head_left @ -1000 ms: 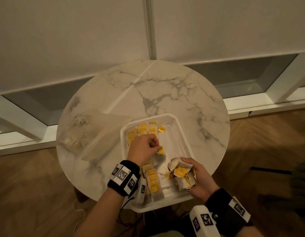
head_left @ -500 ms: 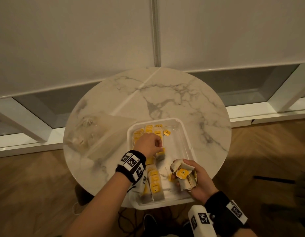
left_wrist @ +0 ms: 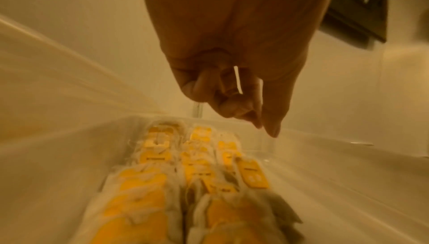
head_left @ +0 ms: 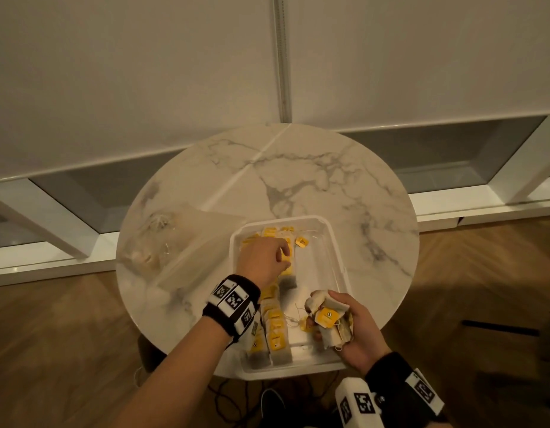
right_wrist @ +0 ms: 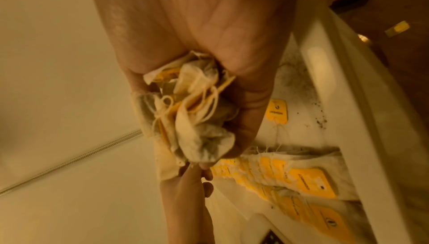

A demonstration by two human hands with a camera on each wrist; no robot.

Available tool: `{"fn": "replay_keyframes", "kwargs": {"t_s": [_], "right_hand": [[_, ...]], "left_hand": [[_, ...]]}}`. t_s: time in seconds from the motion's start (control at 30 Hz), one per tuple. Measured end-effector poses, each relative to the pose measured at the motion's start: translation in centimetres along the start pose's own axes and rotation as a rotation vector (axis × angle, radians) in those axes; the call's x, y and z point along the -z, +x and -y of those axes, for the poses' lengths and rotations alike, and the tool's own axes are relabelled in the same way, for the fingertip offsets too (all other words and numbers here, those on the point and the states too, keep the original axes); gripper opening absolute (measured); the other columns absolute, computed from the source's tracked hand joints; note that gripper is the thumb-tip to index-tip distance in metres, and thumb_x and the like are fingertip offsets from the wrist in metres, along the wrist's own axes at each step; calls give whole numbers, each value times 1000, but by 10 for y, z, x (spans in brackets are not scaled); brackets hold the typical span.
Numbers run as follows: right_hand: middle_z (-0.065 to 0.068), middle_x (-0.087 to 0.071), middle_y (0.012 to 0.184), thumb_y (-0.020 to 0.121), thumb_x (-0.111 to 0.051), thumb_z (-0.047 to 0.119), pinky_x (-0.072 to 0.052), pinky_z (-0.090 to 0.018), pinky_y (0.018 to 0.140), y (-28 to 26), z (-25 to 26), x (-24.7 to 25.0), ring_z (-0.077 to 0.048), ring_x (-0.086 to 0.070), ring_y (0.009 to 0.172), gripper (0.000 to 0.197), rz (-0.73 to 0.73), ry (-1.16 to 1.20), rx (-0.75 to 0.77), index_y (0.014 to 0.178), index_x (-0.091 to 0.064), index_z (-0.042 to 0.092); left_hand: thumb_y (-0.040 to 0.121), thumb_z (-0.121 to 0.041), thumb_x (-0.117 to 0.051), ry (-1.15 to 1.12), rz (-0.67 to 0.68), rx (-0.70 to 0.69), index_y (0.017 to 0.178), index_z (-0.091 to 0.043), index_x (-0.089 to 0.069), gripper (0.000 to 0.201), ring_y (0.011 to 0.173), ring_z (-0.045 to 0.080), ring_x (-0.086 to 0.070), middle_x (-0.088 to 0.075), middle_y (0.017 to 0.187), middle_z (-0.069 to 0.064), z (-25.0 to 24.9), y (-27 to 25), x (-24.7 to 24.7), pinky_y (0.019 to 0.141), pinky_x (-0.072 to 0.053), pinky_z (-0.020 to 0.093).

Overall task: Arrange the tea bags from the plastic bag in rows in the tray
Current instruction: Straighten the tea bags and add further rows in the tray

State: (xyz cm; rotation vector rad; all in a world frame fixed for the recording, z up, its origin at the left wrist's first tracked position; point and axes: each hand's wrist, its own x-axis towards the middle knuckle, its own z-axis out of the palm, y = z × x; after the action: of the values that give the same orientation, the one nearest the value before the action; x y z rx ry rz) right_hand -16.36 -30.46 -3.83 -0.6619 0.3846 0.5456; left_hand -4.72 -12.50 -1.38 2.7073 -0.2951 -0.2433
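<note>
Left hand now further up tray, fingers loosely curled, apparently empty, above rows of tea bags left of centre. Right hand clutching bunch of tea bags at lower right. Light, soft, tangle-prone strings; pinch by paper body.

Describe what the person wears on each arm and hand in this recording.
Both forearms are bare, no sleeves or gloves. The left hand has a black wristband carrying white square-patterned marker tags. The right hand has a similar black band with tags and a white tagged block.
</note>
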Motion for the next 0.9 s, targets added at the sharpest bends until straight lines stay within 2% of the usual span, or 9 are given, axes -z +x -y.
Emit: {"fn": "replay_keyframes", "kwargs": {"t_s": [0.1, 0.17, 0.27, 0.37, 0.47, 0.53, 0.63, 0.73, 0.9], "right_hand": [[-17, -61, 86, 79, -67, 30, -50, -31, 51, -5, 4, -1, -27, -61, 67, 29, 64, -2, 34, 87, -70, 2], [-16, -61, 84, 72, -74, 34, -50, -30, 51, -8, 9, 1, -25, -61, 68, 38, 110, -50, 79, 85, -68, 0], [-17, -60, 80, 78, -66, 33, -49, -29, 52, -15, 18, 5, -24, -60, 66, 36, 92, -103, 151, 82, -68, -2], [-19, -56, 81, 83, -63, 25, -51, -30, 53, -19, 29, 19, -25, -59, 64, 33, 32, -76, 189, 90, -62, -7], [-19, -55, 85, 57, -89, 35, -52, -33, 54, -20, 37, 34, -26, -60, 67, 69, -47, -36, 166, 106, -56, -1], [-18, -59, 81, 45, -94, 39, -53, -32, 53, -20, 38, 40, -25, -62, 67, 77, -81, -67, 161, 101, -60, -1], [-19, -59, 81, 59, -87, 38, -53, -31, 53, -22, 33, 35, -24, -62, 66, 61, -57, -116, 145, 96, -61, -4], [-18, -60, 79, 82, -64, 23, -53, -28, 54, -24, 27, 27, -23, -63, 65, 28, -72, -138, 123, 90, -65, -4], [-20, -58, 75, 85, -58, 26, -49, -25, 53, -24, 21, 11, -22, -59, 62, 40, 0, -300, 80, 87, -65, -13]], "left_hand": [[89, -33, -65, 134, 175, -132, 114, -26, -68, 25, 99, 15, -60, -67, 105, -8, -4, -14, -5, 83, -48, 30], [90, -36, -63, 202, 294, -126, 126, -26, -64, 38, 112, 18, -59, -66, 121, -4, -3, -16, -10, 89, -48, 33], [90, -40, -63, 154, 333, -78, 131, -27, -61, 43, 118, 20, -57, -63, 130, -3, -1, -19, -5, 95, -48, 36], [90, -46, -63, -63, 183, -32, 124, -33, -64, 37, 102, 7, -60, -66, 120, -15, 4, -41, 20, 93, -48, 32], [87, -36, -70, -188, -107, 68, 111, -37, -67, 24, 65, 0, -56, -66, 94, -19, 23, -76, 36, 75, -50, 29], [84, -34, -75, -208, -202, 180, 112, -36, -63, 31, 63, 4, -57, -61, 88, -15, 40, -98, 32, 71, -52, 34], [82, -36, -76, -215, -124, 313, 125, -35, -54, 48, 68, 7, -58, -55, 88, -12, 60, -122, 10, 70, -54, 36], [83, -26, -76, -287, -115, 354, 130, -33, -53, 52, 66, 11, -58, -57, 84, -6, 74, -135, 0, 68, -54, 36], [83, -23, -77, -342, -148, 380, 128, -30, -57, 50, 62, 11, -58, -59, 83, -4, 85, -148, 2, 64, -50, 27]]}}
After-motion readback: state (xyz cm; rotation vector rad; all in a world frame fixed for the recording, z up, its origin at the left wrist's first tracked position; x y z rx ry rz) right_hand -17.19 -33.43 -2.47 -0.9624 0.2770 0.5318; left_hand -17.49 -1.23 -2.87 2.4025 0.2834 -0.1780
